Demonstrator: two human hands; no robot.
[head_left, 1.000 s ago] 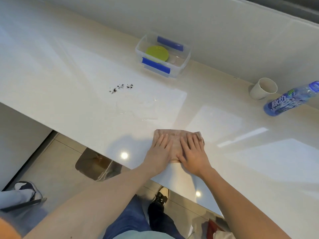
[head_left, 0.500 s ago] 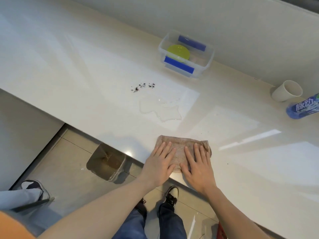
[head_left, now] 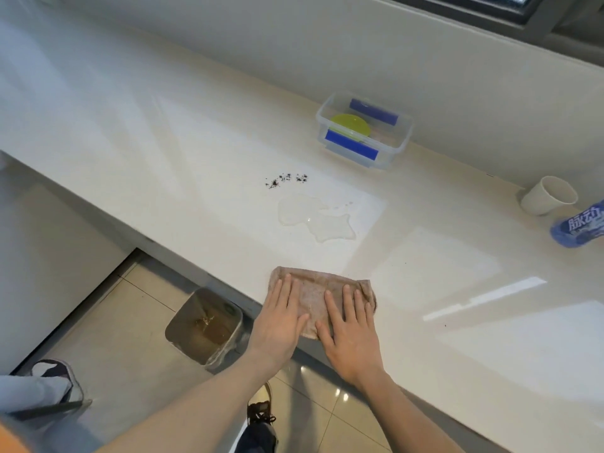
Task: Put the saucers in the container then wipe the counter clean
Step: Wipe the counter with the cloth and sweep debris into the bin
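Our left hand [head_left: 277,325] and right hand [head_left: 351,331] press flat, fingers spread, on the cloth [head_left: 313,289] at the counter [head_left: 163,142] edge. Beyond our fingertips lie a puddle [head_left: 313,220], then crumbs [head_left: 286,179]. Farthest, the container [head_left: 364,132] holds a green saucer [head_left: 350,124].

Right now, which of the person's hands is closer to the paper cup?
The right hand. It lies flat on the right half of the brown cloth, on the side toward the paper cup. The left hand presses the cloth's left half, farther from it.
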